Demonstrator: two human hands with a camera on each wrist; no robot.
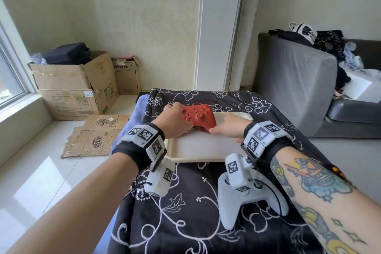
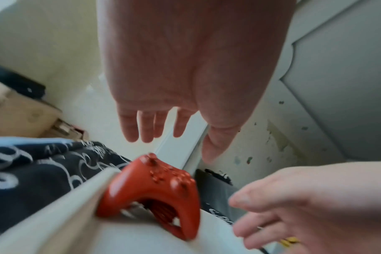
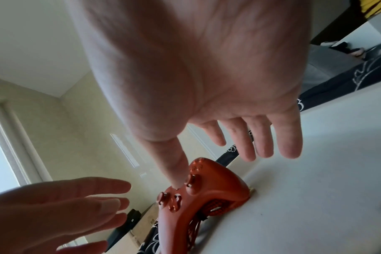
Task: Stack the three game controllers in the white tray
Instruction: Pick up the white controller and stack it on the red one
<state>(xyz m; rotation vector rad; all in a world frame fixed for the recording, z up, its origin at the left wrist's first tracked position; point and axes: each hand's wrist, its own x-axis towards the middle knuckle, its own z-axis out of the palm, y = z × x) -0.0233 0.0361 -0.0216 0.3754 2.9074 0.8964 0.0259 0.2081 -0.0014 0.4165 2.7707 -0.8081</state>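
A red game controller (image 1: 199, 116) lies in the far left part of the white tray (image 1: 206, 147), against its left rim (image 2: 65, 206). My left hand (image 1: 175, 120) hovers at the controller's left grip with straight, spread fingers (image 2: 141, 127) and holds nothing. My right hand (image 1: 225, 127) is at its right grip, fingers (image 3: 265, 137) spread; only the thumb (image 3: 174, 168) touches the controller's face (image 3: 207, 182). A white controller (image 1: 243, 202) lies on the dark cloth near me, partly hidden by my right wrist camera. I see no third controller.
The tray sits on a table under a black cloth with white flowers (image 1: 181, 222). Cardboard boxes (image 1: 76, 88) and flattened cardboard (image 1: 97, 136) lie on the floor to the left by a window. A grey sofa (image 1: 299, 80) stands to the right.
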